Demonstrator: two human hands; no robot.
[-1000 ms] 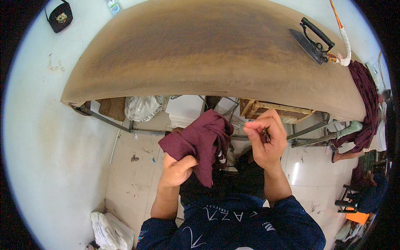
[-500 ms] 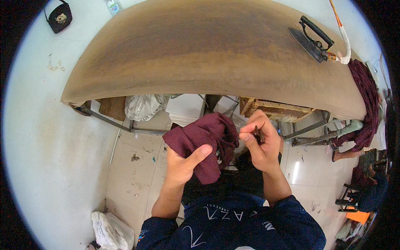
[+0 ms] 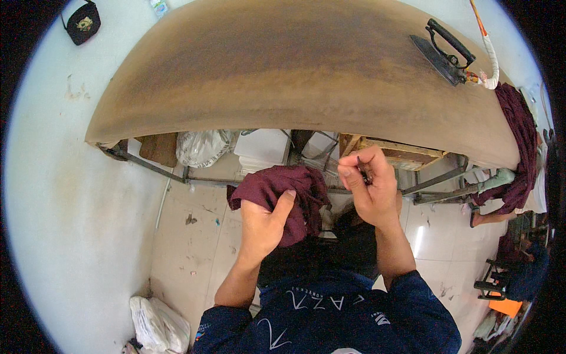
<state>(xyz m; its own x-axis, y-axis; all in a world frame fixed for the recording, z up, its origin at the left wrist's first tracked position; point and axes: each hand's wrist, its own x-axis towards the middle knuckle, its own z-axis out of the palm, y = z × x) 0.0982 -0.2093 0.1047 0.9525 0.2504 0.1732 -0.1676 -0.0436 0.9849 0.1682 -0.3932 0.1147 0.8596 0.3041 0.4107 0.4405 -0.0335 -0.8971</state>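
A bunched maroon cloth is held over my lap, below the front edge of the padded ironing table. My left hand grips it, thumb on top. To the cloth's upper right, my right hand is raised, thumb and index fingertips close together, with a small dark tool mostly hidden inside the curled fingers. Whether a thread is between the fingertips is too small to tell.
An iron with a wrapped cord rests at the table's right, beside draped maroon fabric. Below are a wooden crate and white stacks. Another person's bare foot and a seated co-worker are at right, white sacks at lower left.
My left hand has moved rightward and turned, and the cloth's front flap has gathered up into a rounder bunch. My right hand dipped left, then rose slightly.
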